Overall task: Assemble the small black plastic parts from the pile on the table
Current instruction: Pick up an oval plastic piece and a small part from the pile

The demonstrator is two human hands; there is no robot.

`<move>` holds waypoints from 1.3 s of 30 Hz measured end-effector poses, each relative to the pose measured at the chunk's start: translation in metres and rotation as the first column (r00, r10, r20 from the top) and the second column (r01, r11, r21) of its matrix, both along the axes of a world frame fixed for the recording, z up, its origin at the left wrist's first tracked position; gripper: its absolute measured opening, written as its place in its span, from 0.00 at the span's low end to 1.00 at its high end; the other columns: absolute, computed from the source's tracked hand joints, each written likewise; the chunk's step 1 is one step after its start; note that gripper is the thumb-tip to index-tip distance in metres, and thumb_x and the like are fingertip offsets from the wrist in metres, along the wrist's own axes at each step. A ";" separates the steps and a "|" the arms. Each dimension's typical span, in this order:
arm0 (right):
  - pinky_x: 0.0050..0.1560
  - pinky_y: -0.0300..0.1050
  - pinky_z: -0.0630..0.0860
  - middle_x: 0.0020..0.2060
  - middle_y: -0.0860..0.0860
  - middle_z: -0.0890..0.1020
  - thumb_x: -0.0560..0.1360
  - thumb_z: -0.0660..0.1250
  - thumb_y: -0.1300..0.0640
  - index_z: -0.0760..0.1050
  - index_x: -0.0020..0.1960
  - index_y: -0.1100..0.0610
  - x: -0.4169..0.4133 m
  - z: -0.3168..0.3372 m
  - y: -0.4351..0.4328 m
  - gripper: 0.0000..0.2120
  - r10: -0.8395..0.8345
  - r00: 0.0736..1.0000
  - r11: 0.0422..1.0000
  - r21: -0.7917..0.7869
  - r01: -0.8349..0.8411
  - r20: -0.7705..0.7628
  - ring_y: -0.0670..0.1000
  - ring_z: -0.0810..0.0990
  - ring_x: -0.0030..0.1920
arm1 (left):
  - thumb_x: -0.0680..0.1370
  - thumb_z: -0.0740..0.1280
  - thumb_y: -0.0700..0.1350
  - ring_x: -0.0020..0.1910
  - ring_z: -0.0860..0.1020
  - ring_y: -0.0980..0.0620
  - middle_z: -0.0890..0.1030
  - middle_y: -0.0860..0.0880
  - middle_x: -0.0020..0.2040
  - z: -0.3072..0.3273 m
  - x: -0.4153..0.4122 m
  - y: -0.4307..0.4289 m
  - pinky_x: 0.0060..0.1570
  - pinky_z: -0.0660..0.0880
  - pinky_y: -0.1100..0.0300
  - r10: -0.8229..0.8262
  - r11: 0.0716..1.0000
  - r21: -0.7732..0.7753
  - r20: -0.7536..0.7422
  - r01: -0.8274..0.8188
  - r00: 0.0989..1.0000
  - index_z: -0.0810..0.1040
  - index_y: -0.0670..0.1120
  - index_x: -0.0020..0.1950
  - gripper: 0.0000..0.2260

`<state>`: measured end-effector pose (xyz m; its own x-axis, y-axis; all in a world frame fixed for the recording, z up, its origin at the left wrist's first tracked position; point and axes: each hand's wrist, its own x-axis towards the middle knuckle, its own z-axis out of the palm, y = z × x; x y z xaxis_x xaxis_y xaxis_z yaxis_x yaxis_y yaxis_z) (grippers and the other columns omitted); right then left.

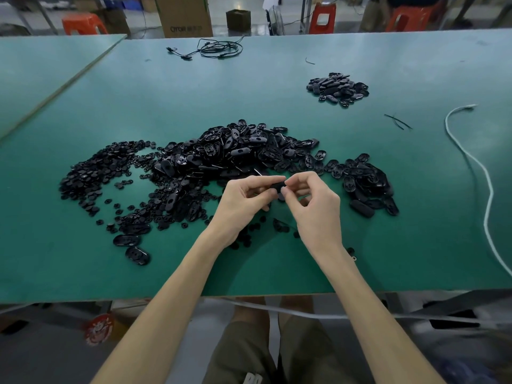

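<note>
Left hand [243,200] and right hand [315,206]: curled fingertips jointly pinch small black plastic part [278,187] | location: above green table [277,273], near sprawling pile of black plastic pieces [221,159] | step: apparently mating pieces | next: aligned, firm squeeze

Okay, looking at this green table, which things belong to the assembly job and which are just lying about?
Job: the black part pinched by left hand and right hand; main pile of oval shells; small round pieces; smaller far pile, likely finished.
Lying about: black cable coil; white cord; black wire scraps; cardboard box; orange stool.
</note>
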<state>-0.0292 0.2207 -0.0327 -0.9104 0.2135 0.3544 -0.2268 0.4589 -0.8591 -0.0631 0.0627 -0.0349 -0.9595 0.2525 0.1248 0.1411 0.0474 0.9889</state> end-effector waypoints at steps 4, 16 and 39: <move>0.48 0.30 0.74 0.44 0.44 0.83 0.78 0.74 0.62 0.80 0.50 0.54 0.001 0.001 0.000 0.05 -0.015 1.000 1.000 0.002 0.015 0.005 0.42 0.80 0.47 | 0.81 0.71 0.35 0.45 0.81 0.54 0.87 0.47 0.47 0.001 0.001 -0.001 0.46 0.78 0.62 -0.014 1.000 0.008 -0.005 0.014 1.000 0.86 0.47 0.62 0.13; 0.47 0.31 0.74 0.47 0.45 0.80 0.80 0.71 0.61 0.77 0.52 0.53 0.000 -0.005 -0.004 0.05 -0.012 1.000 0.989 0.145 0.015 -0.018 0.39 0.77 0.50 | 0.80 0.70 0.32 0.42 0.80 0.56 0.86 0.41 0.50 -0.001 0.001 0.000 0.45 0.79 0.63 0.012 1.000 -0.007 -0.051 -0.013 0.999 0.86 0.45 0.60 0.13; 0.50 0.39 0.77 0.51 0.42 0.77 0.78 0.75 0.57 0.77 0.54 0.49 -0.001 -0.004 -0.002 0.09 -0.053 0.998 0.995 0.080 0.057 -0.044 0.43 0.80 0.49 | 0.81 0.69 0.32 0.48 0.86 0.52 0.88 0.45 0.50 -0.001 0.001 0.001 0.46 0.81 0.59 -0.011 0.999 0.046 -0.025 0.012 1.000 0.85 0.39 0.60 0.10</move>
<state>-0.0298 0.2192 -0.0363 -0.8822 0.2319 0.4098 -0.2340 0.5394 -0.8089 -0.0623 0.0633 -0.0356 -0.9530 0.2573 0.1599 0.1653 -0.0004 0.9862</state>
